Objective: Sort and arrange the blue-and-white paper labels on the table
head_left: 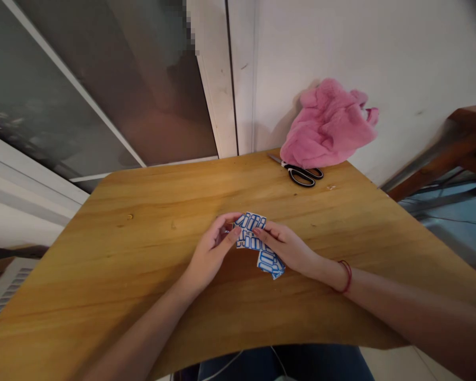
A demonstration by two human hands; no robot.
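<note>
Between my two hands is a small white sheet of blue-bordered labels [253, 242], held above the middle of the wooden table [162, 196]. My left hand [218, 241] pinches its left edge, thumb on top. My right hand [287, 246] grips the right side, thumb lying across the printed face. Another piece with the same blue pattern [266, 261] hangs below my right fingers; whether it joins the first sheet I cannot tell. A red cord bracelet circles my right wrist.
Black-handled scissors [301, 174] lie at the back right of the table, blades partly by a bunched pink plush cloth [329, 127] against the white wall. A glass sliding door [115, 79] stands behind the table. A dark wooden piece of furniture [440, 153] is at the right.
</note>
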